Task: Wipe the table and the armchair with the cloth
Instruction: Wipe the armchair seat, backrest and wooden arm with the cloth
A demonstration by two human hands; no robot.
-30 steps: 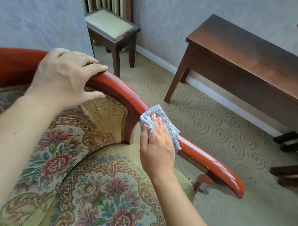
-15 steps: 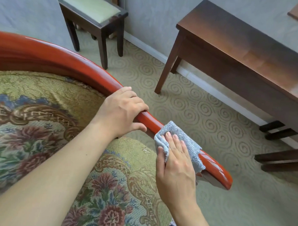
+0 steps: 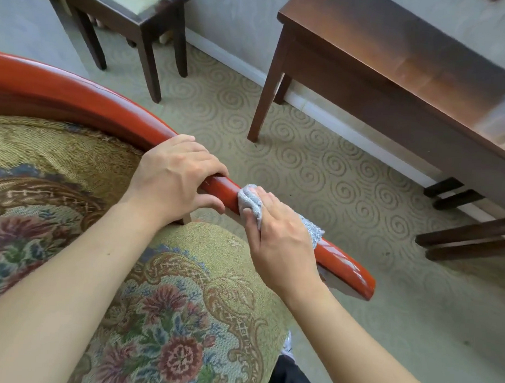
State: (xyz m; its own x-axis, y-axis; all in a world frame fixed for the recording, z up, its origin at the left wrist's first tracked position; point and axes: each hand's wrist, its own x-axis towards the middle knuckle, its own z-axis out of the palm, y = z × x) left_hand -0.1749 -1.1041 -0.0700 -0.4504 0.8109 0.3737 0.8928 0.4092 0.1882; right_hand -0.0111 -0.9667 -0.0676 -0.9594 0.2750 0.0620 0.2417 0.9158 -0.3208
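The armchair has a glossy red wooden armrest [image 3: 341,261] curving from the left edge down to the right, and a floral tapestry seat [image 3: 182,318]. My left hand [image 3: 174,176] grips the armrest from above, fingers curled over it. Just to its right, my right hand [image 3: 278,236] presses a light blue-grey cloth [image 3: 249,201] onto the armrest; the cloth bunches ahead of my fingers and pokes out behind my knuckles. The dark brown wooden table [image 3: 396,61] stands against the wall at upper right.
A small dark wooden chair with a pale seat pad [image 3: 132,9] stands at the top left by the wall. Swirl-patterned beige carpet [image 3: 304,170] lies between armchair and table. Dark wooden legs [image 3: 469,238] of other furniture jut in at right.
My left hand slid down the armrest from the chair's back to beside the cloth. My right hand moved the cloth along the armrest, now a little back up toward the left hand.
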